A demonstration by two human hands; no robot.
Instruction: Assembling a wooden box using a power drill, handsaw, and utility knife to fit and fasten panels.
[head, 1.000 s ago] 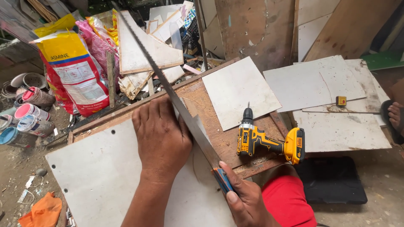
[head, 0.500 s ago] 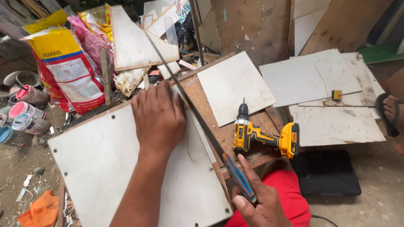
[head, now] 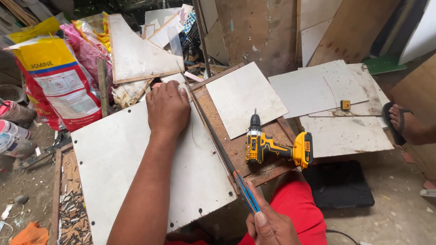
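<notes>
My left hand [head: 169, 109] presses flat on the far end of a white laminated board [head: 122, 163] that lies on a wooden work surface [head: 236, 145]. My right hand [head: 271, 224] grips the blue handle of a hand saw [head: 213, 136], whose thin blade runs along the board's right edge up toward my left fingertips. A yellow and black cordless drill [head: 272, 147] lies just right of the saw on the wood.
White board offcuts [head: 247, 97] [head: 318, 88] lie to the right, with a small yellow tape measure [head: 345, 104]. A yellow and red sack [head: 59, 81] and paint cans [head: 13, 122] stand left. A sandalled foot [head: 404, 122] shows at the right edge; a black case [head: 340, 183] lies on the floor.
The saw has been drawn back toward me and now lies lower along the board's edge. My left hand has stayed pressed on the board. The view has shifted slightly.
</notes>
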